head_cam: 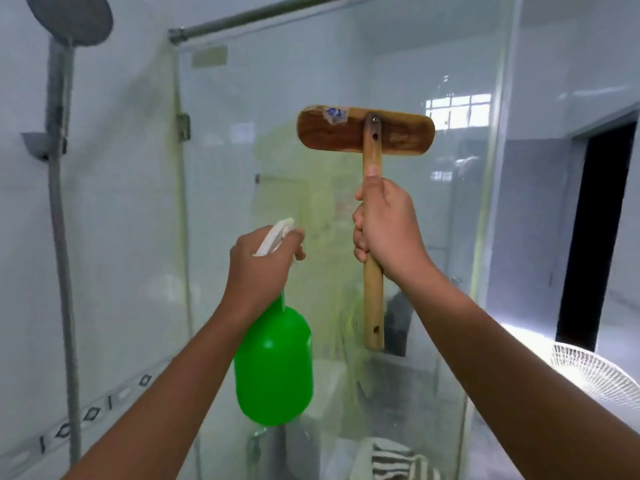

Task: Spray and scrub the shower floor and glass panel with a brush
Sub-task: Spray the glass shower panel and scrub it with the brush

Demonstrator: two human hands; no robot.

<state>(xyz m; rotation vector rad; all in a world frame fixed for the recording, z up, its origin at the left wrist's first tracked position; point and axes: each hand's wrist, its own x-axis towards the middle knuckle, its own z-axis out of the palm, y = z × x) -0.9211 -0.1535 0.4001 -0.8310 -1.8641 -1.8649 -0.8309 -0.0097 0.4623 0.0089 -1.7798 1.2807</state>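
Holding brush [367, 133] flat against glass [294, 161] near its top edge, right hand [384, 230] wrapping the handle to scrub; left hand [263, 268] squeezing bottle [273, 362], aiming spray.

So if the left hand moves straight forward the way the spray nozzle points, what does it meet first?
Most likely the glass panel: the left hand aims the green spray bottle at it, nothing between. Depth is unclear.

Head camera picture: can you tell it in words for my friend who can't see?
A person's right hand holds a wooden brush up against a glass shower panel, while the left hand grips a green spray bottle. A shower head hangs at the left.
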